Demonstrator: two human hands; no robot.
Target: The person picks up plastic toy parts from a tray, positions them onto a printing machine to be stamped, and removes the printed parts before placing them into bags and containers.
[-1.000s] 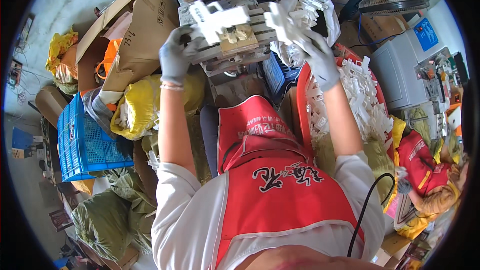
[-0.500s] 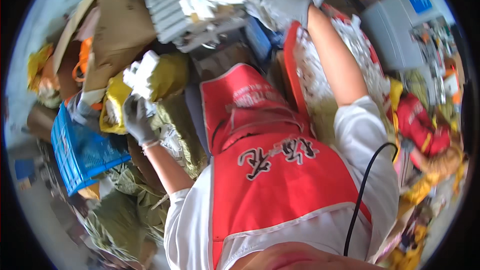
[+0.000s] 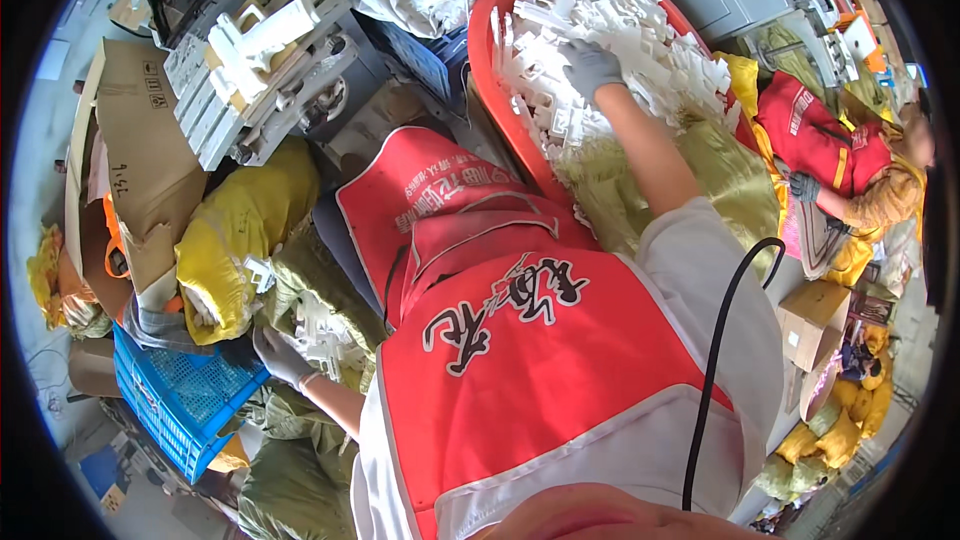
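Red plastic forms the big tub (image 3: pixel 483 60), filled with a heap of white pieces (image 3: pixel 650 50). On the far left, a grey slatted machine bed (image 3: pixel 200 90) is seen, with one white part (image 3: pixel 262 45) set on top. Below it, a yellow sack (image 3: pixel 245 205) is placed near a blue crate (image 3: pixel 180 420), and more white pieces (image 3: pixel 325 335) are held in an olive sack (image 3: pixel 345 285). The right hand (image 3: pixel 592 72), gloved, is laid on the tub heap, fingers partly spread; no piece is clearly gripped, though the fingertips are not fully shown. The left hand (image 3: pixel 280 358), also gloved, is kept low between crate and olive sack, fingers bent; whether anything is held cannot be told. One loose white piece (image 3: pixel 260 273) is shown just above it, by the yellow sack. Pieces are judged light, stiff and smooth, a bit slippery under gloves; thin arms and frames could be snapped or snagged in the tangle, so each is best taken by its thick middle body, lifted singly, without squeezing the slim ends.
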